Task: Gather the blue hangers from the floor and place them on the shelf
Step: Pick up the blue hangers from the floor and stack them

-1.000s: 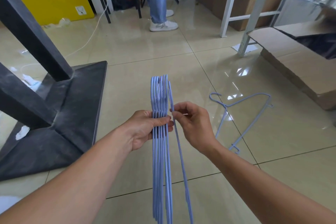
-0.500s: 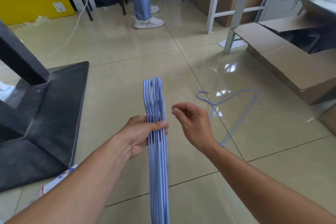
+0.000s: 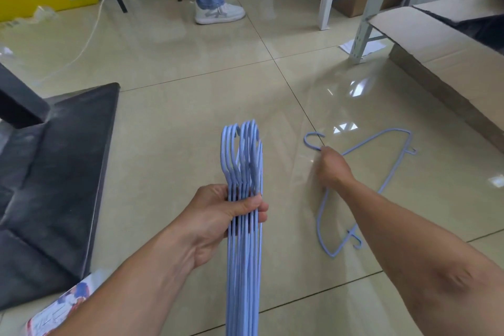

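My left hand [image 3: 218, 215] is shut on a bundle of several blue hangers [image 3: 242, 150], held upright in front of me with the hooks pointing away. One more blue hanger [image 3: 394, 163] lies flat on the tiled floor to the right. My right hand [image 3: 331, 169] is stretched down to that hanger's neck just below the hook, fingers curled and blurred by motion. Whether the fingers grip the wire I cannot tell. No shelf surface is in sight.
A black stand base [image 3: 68, 172] fills the left. A flattened cardboard box [image 3: 436, 43] and white rack legs [image 3: 362, 35] are at the right. A person in jeans and white shoes [image 3: 218, 12] stands ahead. A white cable [image 3: 90, 35] runs across the far-left floor.
My right hand let go of the hanger it was adding to the bundle and moved right and down to the lone hanger on the floor. The bundle stays in my left hand.
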Demonstrator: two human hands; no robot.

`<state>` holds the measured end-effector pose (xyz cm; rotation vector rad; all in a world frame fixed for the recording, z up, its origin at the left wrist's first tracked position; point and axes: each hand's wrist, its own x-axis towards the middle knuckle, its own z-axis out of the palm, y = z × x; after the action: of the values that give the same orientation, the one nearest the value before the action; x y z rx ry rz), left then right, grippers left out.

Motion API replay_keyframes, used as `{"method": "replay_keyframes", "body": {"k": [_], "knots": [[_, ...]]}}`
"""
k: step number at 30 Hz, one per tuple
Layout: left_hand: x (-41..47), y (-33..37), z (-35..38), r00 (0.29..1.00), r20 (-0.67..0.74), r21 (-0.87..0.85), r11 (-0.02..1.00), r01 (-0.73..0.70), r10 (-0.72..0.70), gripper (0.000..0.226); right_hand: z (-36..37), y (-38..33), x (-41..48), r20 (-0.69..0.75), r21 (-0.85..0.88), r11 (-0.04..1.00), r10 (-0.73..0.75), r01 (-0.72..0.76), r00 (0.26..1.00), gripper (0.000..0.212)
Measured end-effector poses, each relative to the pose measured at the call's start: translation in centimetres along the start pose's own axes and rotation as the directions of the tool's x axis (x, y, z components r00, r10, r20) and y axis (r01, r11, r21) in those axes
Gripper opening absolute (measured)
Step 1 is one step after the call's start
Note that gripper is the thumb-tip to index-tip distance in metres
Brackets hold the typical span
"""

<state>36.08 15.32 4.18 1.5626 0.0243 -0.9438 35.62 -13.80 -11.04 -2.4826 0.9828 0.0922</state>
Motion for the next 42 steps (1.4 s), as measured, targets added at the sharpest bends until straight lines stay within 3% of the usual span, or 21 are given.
{"method": "replay_keyframes", "body": {"k": [3,7,13,17,20,24,26,42], "knots": [[0.3,-0.1,-0.1,1.0,-0.001,0.005,1.0,0.003,-0.003,0.015,0.6,0.5,0.5,-0.007,-0.159,0.986,-0.054,0.052,0.999,0.03],[0.3,0.1,-0.3,1.0,-0.001,0.022,1.0,0.003,-0.003,0.015,1.1,1.4,-0.9,-0.123,-0.251,0.963,-0.127,0.093,0.984,0.018],[-0.2,0.4,0.0,1.0,-0.014,0.012,1.0,0.008,-0.008,0.014,1.2,2.0,-4.7,-0.052,-0.316,0.927,-0.23,0.202,0.972,0.023],[-1.3,0.6,0.7,1.0,-0.004,0.003,1.0,0.01,-0.01,0.017,-0.9,0.4,-8.7,-0.188,-0.099,0.932,-0.361,0.348,0.913,0.015],[-2.5,0.9,1.3,1.0,0.007,0.0,1.0,0.011,-0.011,0.02,-3.8,-2.2,-13.4,-0.342,0.149,0.877,-0.387,0.456,0.856,0.009],[-4.5,1.4,2.0,1.0,0.017,0.004,1.0,-0.002,0.002,0.021,-7.1,-5.1,-20.0,-0.353,0.568,0.697,-0.275,0.438,0.894,0.011],[-5.3,1.7,2.3,1.0,0.024,0.012,1.0,-0.011,0.011,0.022,-8.1,-6.2,-22.3,-0.322,0.693,0.597,-0.245,0.404,0.914,0.015],[-9.4,1.8,3.4,0.988,0.107,0.019,0.993,-0.113,0.11,0.025,-10.6,-10.1,-27.7,-0.376,0.846,0.325,-0.198,0.422,0.905,0.022]]}}
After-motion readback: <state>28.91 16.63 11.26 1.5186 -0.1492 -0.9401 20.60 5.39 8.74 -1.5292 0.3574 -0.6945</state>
